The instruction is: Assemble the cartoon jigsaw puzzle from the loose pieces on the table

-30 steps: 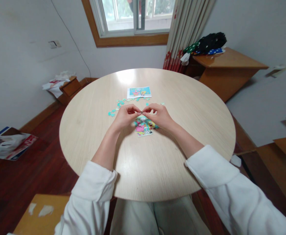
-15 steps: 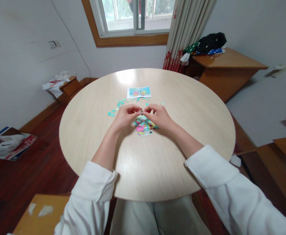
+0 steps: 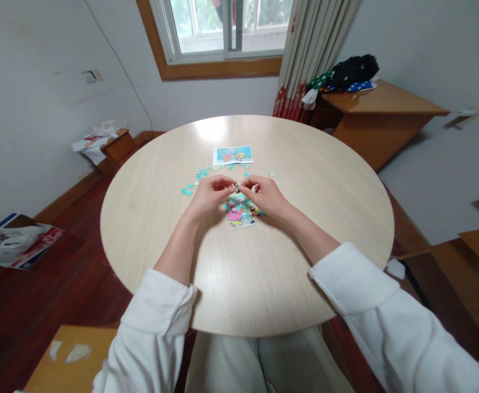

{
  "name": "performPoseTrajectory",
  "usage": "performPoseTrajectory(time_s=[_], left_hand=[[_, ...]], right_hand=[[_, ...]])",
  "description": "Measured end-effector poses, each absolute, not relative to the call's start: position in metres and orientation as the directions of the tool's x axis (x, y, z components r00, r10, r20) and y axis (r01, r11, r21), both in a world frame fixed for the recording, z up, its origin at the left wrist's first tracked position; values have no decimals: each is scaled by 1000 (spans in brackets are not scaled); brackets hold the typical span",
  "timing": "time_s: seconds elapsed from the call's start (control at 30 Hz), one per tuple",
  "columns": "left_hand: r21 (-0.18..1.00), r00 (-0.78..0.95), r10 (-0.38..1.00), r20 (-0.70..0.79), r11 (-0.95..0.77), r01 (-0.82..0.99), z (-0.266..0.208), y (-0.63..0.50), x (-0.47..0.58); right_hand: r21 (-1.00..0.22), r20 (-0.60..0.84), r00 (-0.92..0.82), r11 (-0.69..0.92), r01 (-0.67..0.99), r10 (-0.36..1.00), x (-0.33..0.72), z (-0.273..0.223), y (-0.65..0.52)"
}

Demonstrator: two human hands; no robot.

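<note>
My left hand [image 3: 213,192] and my right hand [image 3: 262,192] meet fingertip to fingertip over the table. Between their pinched thumbs and fingers is a small puzzle piece [image 3: 236,188], partly hidden by the fingertips. Just below the hands lies a partly joined jigsaw puzzle [image 3: 241,213] with pink, yellow and white cartoon figures; its upper part is covered by my fingers. Loose turquoise puzzle pieces [image 3: 201,173] are scattered beyond and to the left of my left hand. Behind them lies a picture sheet [image 3: 233,155] with similar cartoon figures on turquoise.
The round wooden table [image 3: 239,284] spreads out around my forearms. One pale loose piece [image 3: 272,174] lies right of the others. A wooden cabinet [image 3: 386,103] with dark cloth on top stands at the back right. A cardboard box [image 3: 67,360] is at the lower left.
The small piece between my fingertips has turned slightly and shows a little more. Both hands stay in nearly the same place; the puzzle and loose pieces have not moved.
</note>
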State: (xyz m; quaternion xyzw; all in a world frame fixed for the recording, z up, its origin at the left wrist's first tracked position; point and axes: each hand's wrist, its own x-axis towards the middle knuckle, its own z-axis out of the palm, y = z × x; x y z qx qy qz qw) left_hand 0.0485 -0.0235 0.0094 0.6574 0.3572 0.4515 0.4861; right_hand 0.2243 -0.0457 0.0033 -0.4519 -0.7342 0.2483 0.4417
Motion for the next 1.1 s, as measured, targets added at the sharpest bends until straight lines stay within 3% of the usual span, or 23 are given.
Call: performPoseTrajectory(time_s=[0.3,0.53,1.1], left_hand=[[990,235,961,144,-140,-33,8,-22,46],[993,258,961,99,-76,-95,10,-26,48],[989,289,949,126,-99,-107,9,-24,49]], right_hand=[[-713,507,-149,510,481,849,225,0,-45],[-680,551,-159,551,483,819,222,-3,-47],[-623,604,-128,566,540,787,223,-4,-45]])
